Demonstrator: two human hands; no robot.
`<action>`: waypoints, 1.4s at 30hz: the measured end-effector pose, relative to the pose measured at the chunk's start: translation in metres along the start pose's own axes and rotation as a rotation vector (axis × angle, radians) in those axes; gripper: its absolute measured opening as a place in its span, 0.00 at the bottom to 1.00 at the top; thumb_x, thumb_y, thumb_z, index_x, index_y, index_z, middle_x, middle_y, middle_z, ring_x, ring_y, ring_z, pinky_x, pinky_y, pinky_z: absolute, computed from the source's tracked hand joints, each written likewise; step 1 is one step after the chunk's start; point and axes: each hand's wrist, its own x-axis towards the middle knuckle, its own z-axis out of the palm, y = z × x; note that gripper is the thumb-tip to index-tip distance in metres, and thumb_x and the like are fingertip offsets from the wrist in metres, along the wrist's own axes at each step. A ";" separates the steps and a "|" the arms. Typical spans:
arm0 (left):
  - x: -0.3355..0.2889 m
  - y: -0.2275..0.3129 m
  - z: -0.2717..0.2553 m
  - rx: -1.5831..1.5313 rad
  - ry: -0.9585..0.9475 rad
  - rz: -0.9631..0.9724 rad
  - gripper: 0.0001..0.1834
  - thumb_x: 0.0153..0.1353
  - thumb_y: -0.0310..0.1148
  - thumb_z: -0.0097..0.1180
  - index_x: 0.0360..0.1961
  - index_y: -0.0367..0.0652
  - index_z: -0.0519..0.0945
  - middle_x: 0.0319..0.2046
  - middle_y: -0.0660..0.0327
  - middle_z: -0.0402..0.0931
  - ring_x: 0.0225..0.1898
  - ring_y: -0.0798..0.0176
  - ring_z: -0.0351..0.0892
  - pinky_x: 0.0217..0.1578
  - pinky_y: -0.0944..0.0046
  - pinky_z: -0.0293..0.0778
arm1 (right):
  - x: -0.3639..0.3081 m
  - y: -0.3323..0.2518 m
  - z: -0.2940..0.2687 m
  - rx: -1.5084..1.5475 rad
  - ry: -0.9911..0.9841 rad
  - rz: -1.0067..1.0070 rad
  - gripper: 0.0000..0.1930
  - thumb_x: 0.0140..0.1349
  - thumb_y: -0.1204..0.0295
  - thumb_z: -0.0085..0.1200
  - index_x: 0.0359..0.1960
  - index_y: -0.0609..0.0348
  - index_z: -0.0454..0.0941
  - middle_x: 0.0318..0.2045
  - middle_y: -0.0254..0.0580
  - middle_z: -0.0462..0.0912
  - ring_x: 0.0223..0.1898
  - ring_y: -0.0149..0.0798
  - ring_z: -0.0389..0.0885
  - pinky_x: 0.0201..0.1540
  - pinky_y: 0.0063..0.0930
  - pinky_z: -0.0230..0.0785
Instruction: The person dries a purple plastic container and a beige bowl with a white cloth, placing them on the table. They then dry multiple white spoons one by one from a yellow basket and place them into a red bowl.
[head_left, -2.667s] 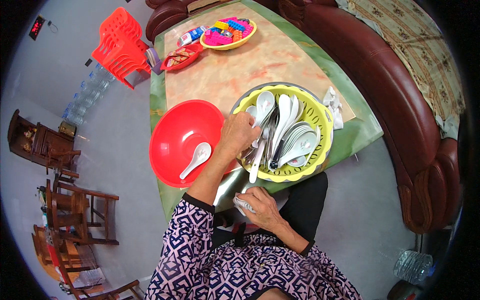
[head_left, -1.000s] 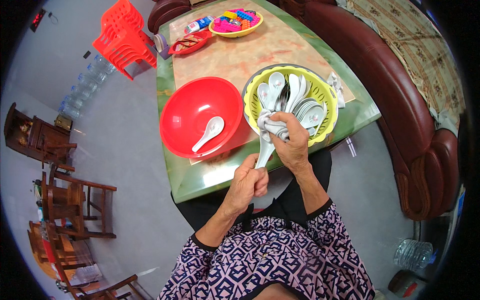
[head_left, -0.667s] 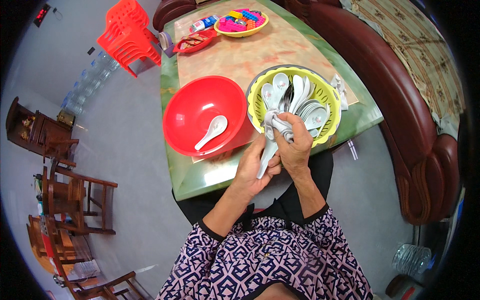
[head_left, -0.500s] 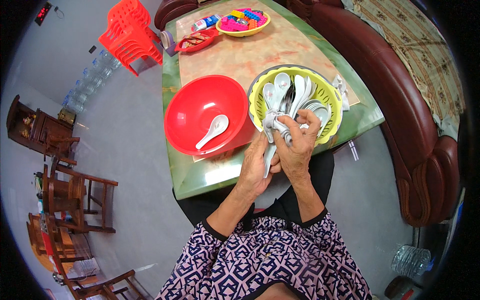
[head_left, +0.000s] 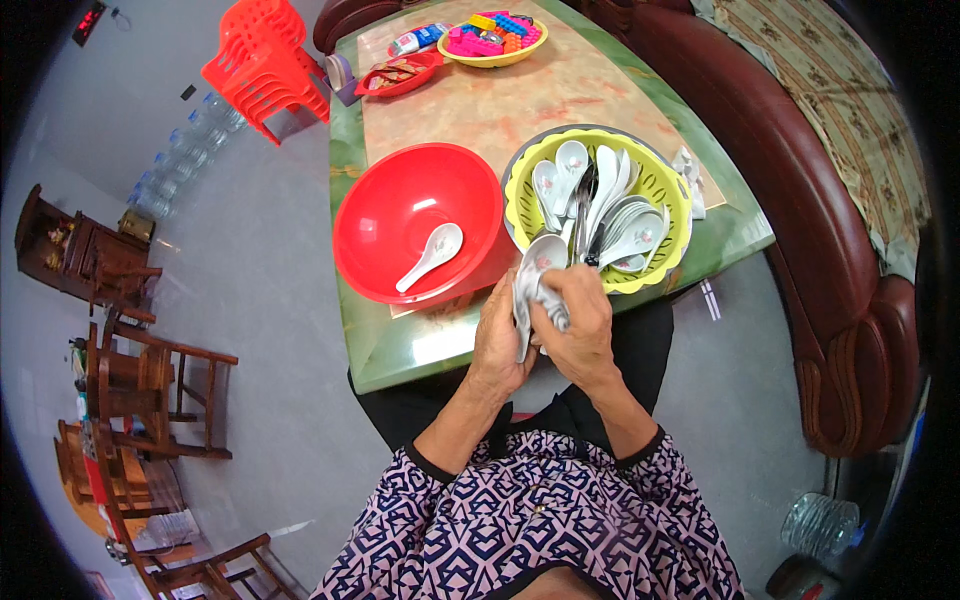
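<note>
Both hands meet at the table's near edge. My left hand holds a white ceramic spoon by its handle, bowl end up. My right hand presses a grey cloth around that spoon. Just beyond them a yellow colander holds several white spoons and some metal ones. To its left a red bowl has one white spoon lying in it.
The green-edged marble table also carries a small red dish and a yellow bowl of coloured blocks at the far end. A dark red sofa runs along the right. Red plastic chairs and wooden chairs stand left.
My left hand left the colander and joined the right at the table edge. A spoon has come out of the colander, and the cloth now wraps it between both hands.
</note>
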 end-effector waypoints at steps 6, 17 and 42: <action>0.014 -0.001 -0.034 -0.248 -0.579 -0.012 0.19 0.72 0.43 0.36 0.55 0.44 0.69 0.44 0.61 0.75 0.43 0.66 0.76 0.45 0.65 0.74 | 0.023 0.004 0.022 -0.293 0.291 -0.029 0.18 0.41 0.78 0.61 0.37 0.58 0.76 0.29 0.39 0.69 0.32 0.45 0.68 0.36 0.39 0.60; 0.002 0.005 -0.007 -0.194 -0.141 0.174 0.19 0.72 0.38 0.33 0.58 0.42 0.64 0.51 0.53 0.72 0.47 0.60 0.76 0.48 0.60 0.76 | 0.005 -0.020 0.009 -0.156 -0.109 0.031 0.14 0.46 0.74 0.59 0.38 0.57 0.78 0.27 0.39 0.70 0.32 0.44 0.70 0.33 0.36 0.60; -0.009 -0.003 -0.007 -0.089 -0.100 0.182 0.21 0.71 0.39 0.38 0.61 0.43 0.64 0.56 0.62 0.69 0.56 0.66 0.69 0.57 0.62 0.66 | 0.021 -0.009 0.029 -0.472 0.164 -0.053 0.16 0.40 0.75 0.61 0.36 0.54 0.77 0.27 0.36 0.68 0.33 0.42 0.68 0.36 0.36 0.56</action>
